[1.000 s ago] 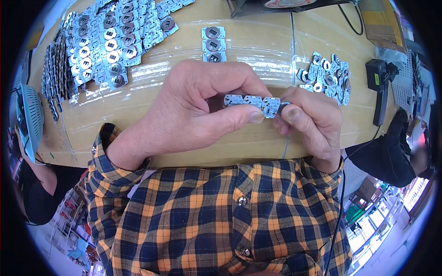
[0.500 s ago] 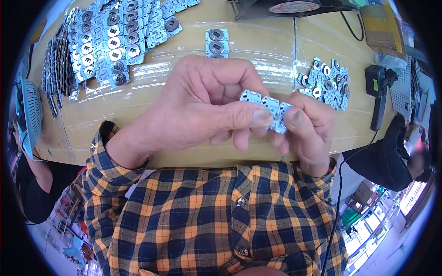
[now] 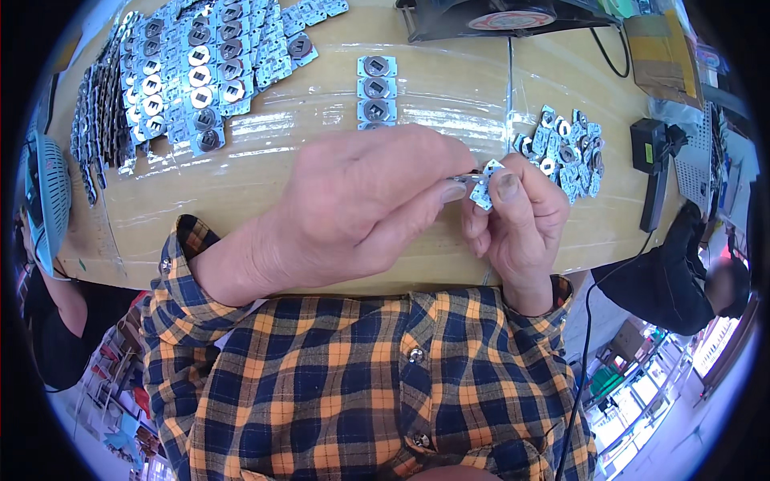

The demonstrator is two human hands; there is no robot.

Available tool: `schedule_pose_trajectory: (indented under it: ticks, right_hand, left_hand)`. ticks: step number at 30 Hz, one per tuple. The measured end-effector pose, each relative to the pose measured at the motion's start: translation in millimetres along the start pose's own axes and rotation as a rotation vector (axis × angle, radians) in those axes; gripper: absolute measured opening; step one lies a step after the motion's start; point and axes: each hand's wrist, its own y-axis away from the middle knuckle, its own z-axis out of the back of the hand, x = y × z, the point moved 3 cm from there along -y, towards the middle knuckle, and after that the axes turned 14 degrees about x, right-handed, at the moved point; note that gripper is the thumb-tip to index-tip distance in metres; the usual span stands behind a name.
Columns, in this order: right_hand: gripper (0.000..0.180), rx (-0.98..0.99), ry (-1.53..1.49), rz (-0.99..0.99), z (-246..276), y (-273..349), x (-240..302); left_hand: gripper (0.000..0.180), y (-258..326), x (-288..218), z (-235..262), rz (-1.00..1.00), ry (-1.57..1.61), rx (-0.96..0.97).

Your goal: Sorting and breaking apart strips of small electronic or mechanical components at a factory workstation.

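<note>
While both hands meet, left hand (image 3: 361,208) and right hand (image 3: 517,220) grip the metal strip (image 3: 483,188) between fingertips.

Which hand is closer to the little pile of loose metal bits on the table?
The right hand. It sits just beside the loose pile of metal pieces, a little below and left of it. The left hand is farther away, on the other side of the right hand.

Bare table (image 3: 265,172) lay open between the stacked metal strips (image 3: 192,72) and the loose pile (image 3: 565,148); a short strip (image 3: 376,88) sat mid-table, a fan (image 3: 497,14) behind.
</note>
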Motion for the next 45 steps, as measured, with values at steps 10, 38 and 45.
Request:
schedule_pose_trajectory:
  ticks: [10,38,45]
  right_hand:
    - [0.032,0.019,-0.072,-0.006,0,-1,-4]
    - [0.031,-0.037,0.020,-0.001,-2,3,-4]
    - [0.031,-0.085,0.102,-0.032,1,7,-5]
  left_hand:
    - [0.025,2,0,-5,-0.085,-0.059,-0.095]
    - [0.022,1,3,-3,-0.064,-0.036,-0.030]
    - [0.024,1,6,-3,-0.017,0.032,0.040]
